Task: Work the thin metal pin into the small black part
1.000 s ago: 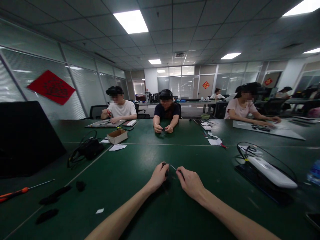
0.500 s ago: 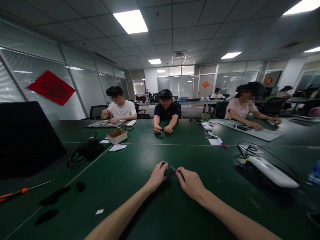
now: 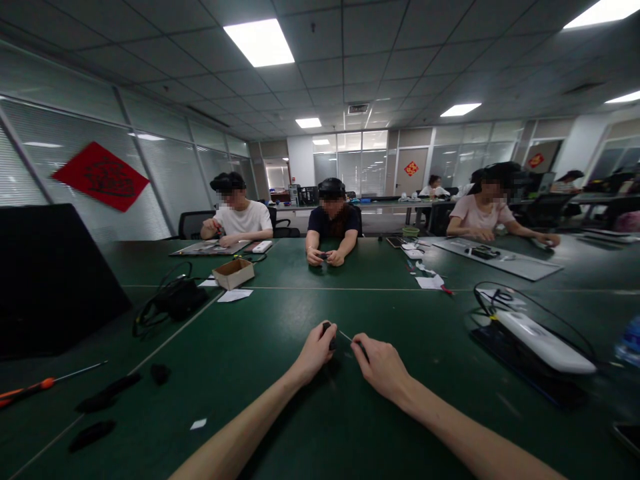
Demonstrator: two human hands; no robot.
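Hardly anything shifts in the two near hands since half a second ago; only, across the table, a co-worker in pink (image 3: 483,217) has pulled one hand (image 3: 481,235) back off a pale board (image 3: 535,268).

The small black piece (image 3: 329,336) is up front, over the middle of the green table (image 3: 280,317), pinched in the worker's left hand (image 3: 313,357). The right hand (image 3: 383,363) pinches a thin metal-shafted tool (image 3: 345,335) that points at it. I can't tell if the tip touches.

That tip could slip and poke a left finger, because the piece looks little and only fingers hold it. A push too hard could make it pop out and drop.

It looks dark and chunky, but the fingers hide most of it, so I can't make out its shape.

Farther left lie some dark lumps (image 3: 93,435), a white scrap (image 3: 199,424) and an orange-and-black screwdriver (image 3: 47,383). If the piece rolls that way, it could get mixed up with the lumps, being dark too.
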